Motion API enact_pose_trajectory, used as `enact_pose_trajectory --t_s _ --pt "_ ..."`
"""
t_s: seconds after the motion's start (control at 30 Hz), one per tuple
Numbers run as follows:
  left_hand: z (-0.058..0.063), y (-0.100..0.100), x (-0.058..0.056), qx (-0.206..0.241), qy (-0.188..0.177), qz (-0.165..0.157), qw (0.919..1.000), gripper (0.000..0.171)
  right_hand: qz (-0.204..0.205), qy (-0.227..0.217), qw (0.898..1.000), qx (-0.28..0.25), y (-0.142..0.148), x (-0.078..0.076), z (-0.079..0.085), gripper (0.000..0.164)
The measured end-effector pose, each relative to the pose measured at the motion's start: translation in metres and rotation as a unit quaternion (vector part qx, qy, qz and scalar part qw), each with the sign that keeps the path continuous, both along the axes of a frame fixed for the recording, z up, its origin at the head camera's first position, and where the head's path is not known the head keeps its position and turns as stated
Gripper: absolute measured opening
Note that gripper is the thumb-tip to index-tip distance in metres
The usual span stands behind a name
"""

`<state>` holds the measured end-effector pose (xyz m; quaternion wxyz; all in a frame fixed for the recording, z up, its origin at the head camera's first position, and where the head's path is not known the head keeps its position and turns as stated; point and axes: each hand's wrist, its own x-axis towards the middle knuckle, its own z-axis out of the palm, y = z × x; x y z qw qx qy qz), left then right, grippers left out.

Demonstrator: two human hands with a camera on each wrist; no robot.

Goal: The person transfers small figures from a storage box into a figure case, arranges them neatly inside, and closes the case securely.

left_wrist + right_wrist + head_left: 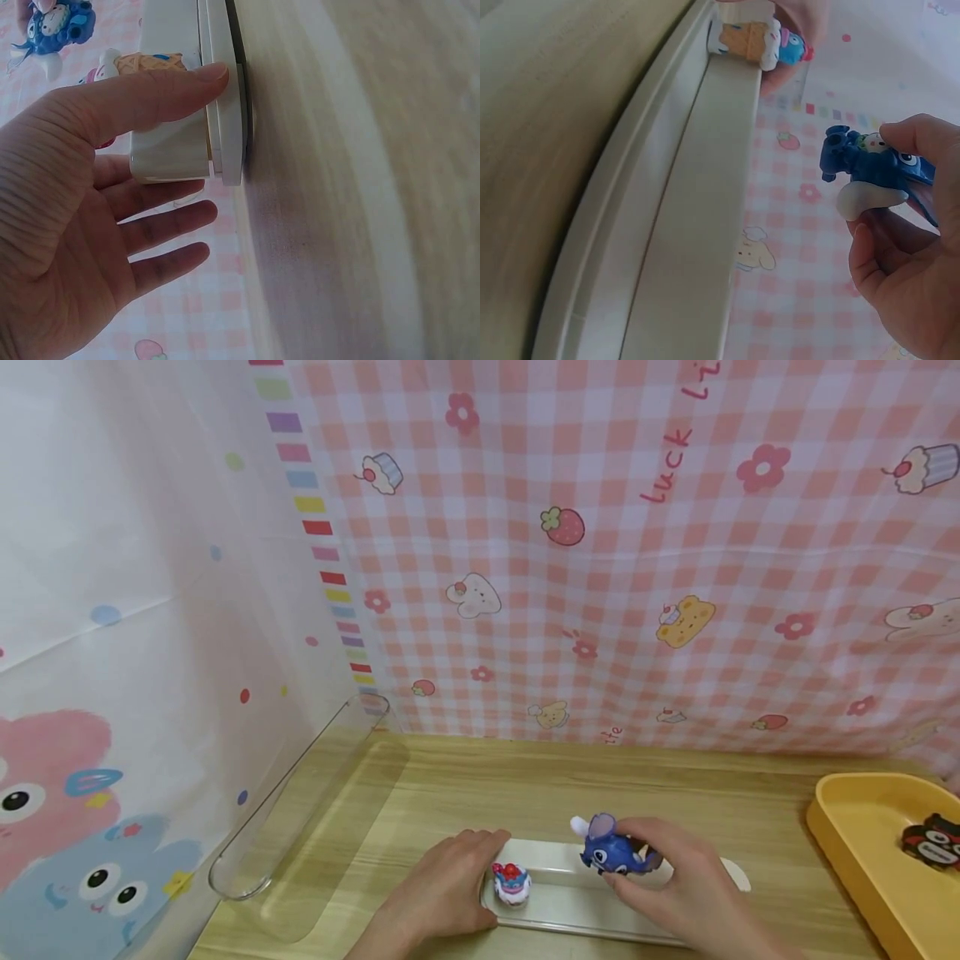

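A long white stepped display base [562, 906] lies on the table in the head view. At its left end my left hand [441, 885] holds it, thumb [161, 94] on the front side and fingers behind. Beside that hand, a small ice-cream-cone figurine [512, 888] with a blue-and-red top stands upright on the base. My right hand [693, 889] pinches a blue big-eared toy figurine [611, 850] above the base. In the right wrist view the figurine [881, 166] is apart from the base and tilted sideways, with a white part showing below.
A clear plastic cover [238, 896] lies to the left on the wooden table [465, 785]. At the right is a yellow tray [843, 835] holding a dark red-and-black figure [933, 843]. A pink checked cloth [510, 635] hangs behind the table.
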<state>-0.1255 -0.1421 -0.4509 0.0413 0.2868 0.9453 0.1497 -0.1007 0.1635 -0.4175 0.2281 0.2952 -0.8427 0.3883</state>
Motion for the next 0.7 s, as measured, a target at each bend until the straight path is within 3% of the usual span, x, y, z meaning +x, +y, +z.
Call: enact_pose_trajectory --t_s 0.2,0.7 --pt "0.000 0.000 0.000 -0.001 0.005 -0.003 1.0000 0.092 0.040 0.000 0.999 0.003 -0.007 0.001 -0.010 0.059" --pt "0.001 0.001 0.000 -0.011 -0.020 0.007 0.9997 0.093 0.066 -0.051 0.995 0.056 -0.014 0.005 -0.025 0.052"
